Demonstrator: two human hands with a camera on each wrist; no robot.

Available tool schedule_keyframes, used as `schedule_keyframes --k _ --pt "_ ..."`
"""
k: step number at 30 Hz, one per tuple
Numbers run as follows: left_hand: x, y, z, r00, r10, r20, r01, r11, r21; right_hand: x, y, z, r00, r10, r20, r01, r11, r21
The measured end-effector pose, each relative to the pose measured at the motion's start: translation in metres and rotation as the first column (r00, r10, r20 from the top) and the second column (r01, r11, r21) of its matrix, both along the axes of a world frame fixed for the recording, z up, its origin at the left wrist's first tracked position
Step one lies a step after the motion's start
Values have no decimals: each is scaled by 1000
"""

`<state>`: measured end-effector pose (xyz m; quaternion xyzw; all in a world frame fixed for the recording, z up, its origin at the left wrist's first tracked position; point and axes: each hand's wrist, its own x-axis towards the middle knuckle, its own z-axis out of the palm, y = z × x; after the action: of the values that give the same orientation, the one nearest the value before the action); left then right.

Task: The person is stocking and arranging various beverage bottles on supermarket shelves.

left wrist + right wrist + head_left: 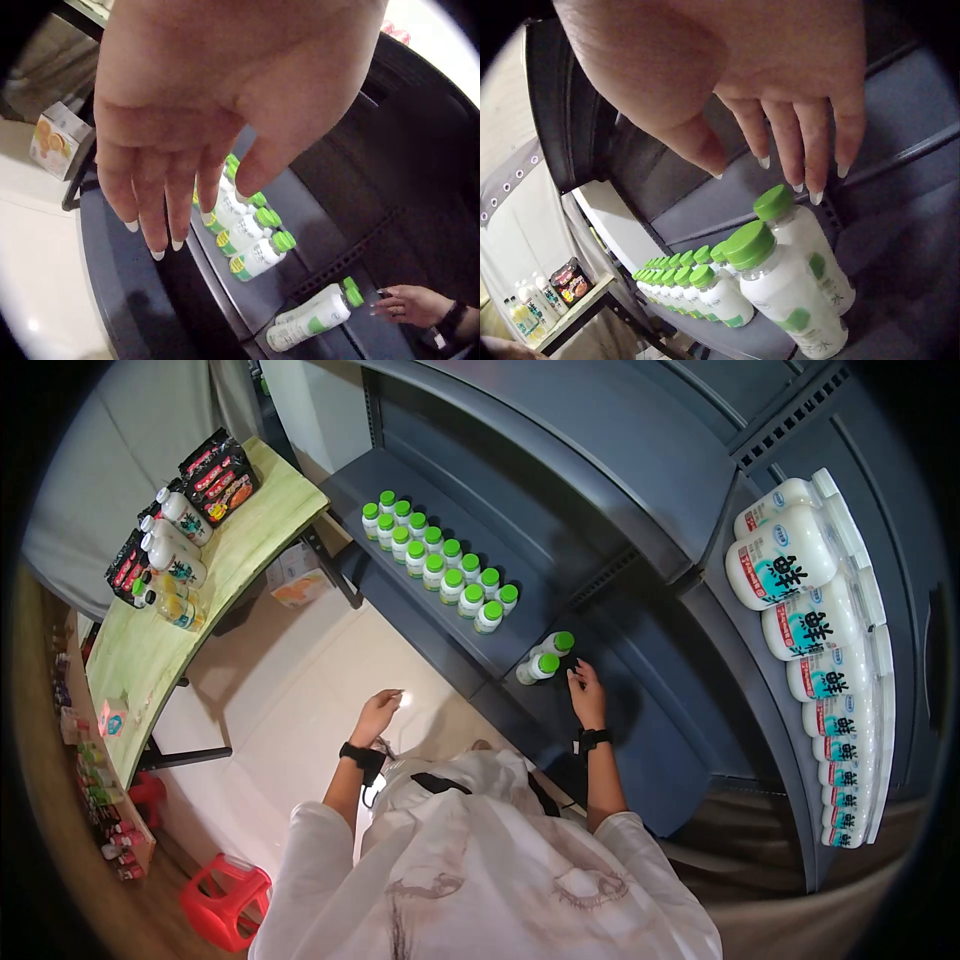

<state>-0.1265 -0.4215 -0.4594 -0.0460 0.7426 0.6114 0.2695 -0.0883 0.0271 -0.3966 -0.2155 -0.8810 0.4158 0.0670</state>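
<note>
Two white bottles with green caps stand side by side on the dark grey shelf (640, 760); the nearer bottle (787, 300) and the farther bottle (814, 247) show large in the right wrist view. Just beside their caps is my right hand (588, 698), its fingers loosely extended and holding nothing. My left hand (376, 717) hangs over the floor in front of the shelf, fingers relaxed, with nothing in it. Farther left on the shelf, a double row of matching green-capped bottles (433, 572) stands close together.
An upper shelf at right bears a row of large white jugs (785, 565). At left, a green-topped table (150, 660) carries bottles and black packets (218, 480). A red stool (225, 900) stands on the floor, and a carton (61, 141) lies beyond the shelf's end.
</note>
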Motion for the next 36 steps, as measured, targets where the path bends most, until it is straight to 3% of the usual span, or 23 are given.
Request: schedule_keyframes --k 7,12,15,22,29,33,36 --pt "17 -38 29 990 107 -88 -101 993 64 1 -49 -6 995 -72 -70 70 997 -30" --pt "18 -47 46 995 73 -72 -66 993 96 5 -78 -12 996 -65 -62 62 997 -49" --pt "20 -61 50 994 67 -84 -55 989 136 12 -100 -7 999 -2 44 1 1000 7" --pt "25 -116 49 986 133 -104 -117 982 152 9 -169 -1 968 182 176 -164 980 -109" --pt "43 -200 39 953 222 -204 -217 975 49 -22 -253 -1 932 340 125 -331 940 -86" --pt "65 -261 44 918 315 -243 -338 939 -61 -46 -323 8 885 447 129 -427 891 -154" --pt "79 -296 49 893 387 -229 -407 912 -44 -58 -376 17 842 531 102 -506 840 -198"
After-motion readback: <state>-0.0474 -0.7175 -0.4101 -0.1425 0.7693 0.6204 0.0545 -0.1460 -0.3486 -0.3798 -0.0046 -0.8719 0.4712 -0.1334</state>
